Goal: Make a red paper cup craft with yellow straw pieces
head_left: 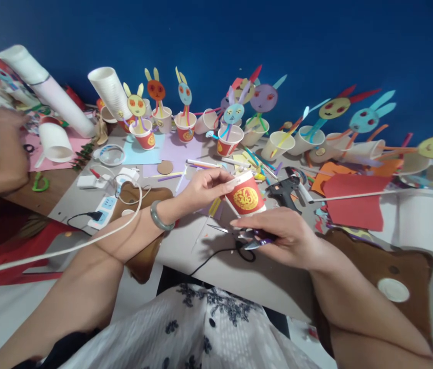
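My left hand (207, 188) pinches the rim of a red and white paper cup (245, 197) with a gold emblem, tilted on its side above the table. In my right hand (287, 236) is a pair of scissors (252, 241) with purple handles, its blades apart and directed left, just below the cup. The fingers of that hand lie close to the cup's lower edge; whether they touch it I cannot tell. Behind the cup sits a black hot glue gun (285, 192), near a scatter of coloured paper strips (256, 164).
Paper cups with rabbit-faced figures (147, 138) line the blue wall. A power strip (106, 209) stands left, and a white cord (85, 245) crosses over my left forearm. Red paper (356, 200) and a brown mat (377, 266) lie right. Another person's arm (3, 154) works at far left.
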Demonstrator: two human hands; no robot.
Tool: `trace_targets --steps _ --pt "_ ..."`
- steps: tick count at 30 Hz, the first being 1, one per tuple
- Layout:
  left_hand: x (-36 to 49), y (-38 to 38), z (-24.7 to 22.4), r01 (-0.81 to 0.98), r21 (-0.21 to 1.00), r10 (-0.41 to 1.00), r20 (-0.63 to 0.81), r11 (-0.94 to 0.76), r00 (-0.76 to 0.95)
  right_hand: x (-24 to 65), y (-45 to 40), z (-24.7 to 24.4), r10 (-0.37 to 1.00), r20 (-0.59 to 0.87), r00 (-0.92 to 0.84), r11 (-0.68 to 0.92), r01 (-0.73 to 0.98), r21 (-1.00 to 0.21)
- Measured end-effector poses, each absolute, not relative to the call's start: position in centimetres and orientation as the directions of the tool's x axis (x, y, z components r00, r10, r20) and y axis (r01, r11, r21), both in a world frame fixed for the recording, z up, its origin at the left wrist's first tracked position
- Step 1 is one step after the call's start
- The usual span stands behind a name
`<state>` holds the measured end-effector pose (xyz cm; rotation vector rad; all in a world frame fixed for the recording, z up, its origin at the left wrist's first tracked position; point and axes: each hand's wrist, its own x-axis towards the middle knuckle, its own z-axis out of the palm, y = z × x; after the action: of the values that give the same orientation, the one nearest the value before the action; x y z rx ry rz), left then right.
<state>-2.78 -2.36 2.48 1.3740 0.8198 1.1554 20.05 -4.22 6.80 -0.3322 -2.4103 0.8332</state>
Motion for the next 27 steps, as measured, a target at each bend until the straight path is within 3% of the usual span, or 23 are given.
trace_targets --steps 4,10,20,27 --pt "-2.9 -2.2 2.5 -0.140 0.986 0.942 0.126 -0.085 0.312 19.9 -4.5 6.7 0.519 0.493 -0.698 0.806 0.208 -0.555" --pt "-3.1 -2.0 2.3 -0.143 0.984 0.934 0.148 -0.106 0.325 20.0 -3.9 6.1 0.716 0.459 -0.525 0.698 0.528 -0.485" --pt "-3.4 -1.6 1.7 0.015 0.952 0.900 0.285 -0.307 0.329 20.5 -2.9 5.1 0.707 0.442 -0.552 0.681 0.699 -0.216" --pt "-3.3 -1.7 1.5 0.223 0.802 0.818 0.475 -0.555 0.325 20.4 -2.9 4.9 0.715 0.404 -0.571 0.659 0.743 -0.116"
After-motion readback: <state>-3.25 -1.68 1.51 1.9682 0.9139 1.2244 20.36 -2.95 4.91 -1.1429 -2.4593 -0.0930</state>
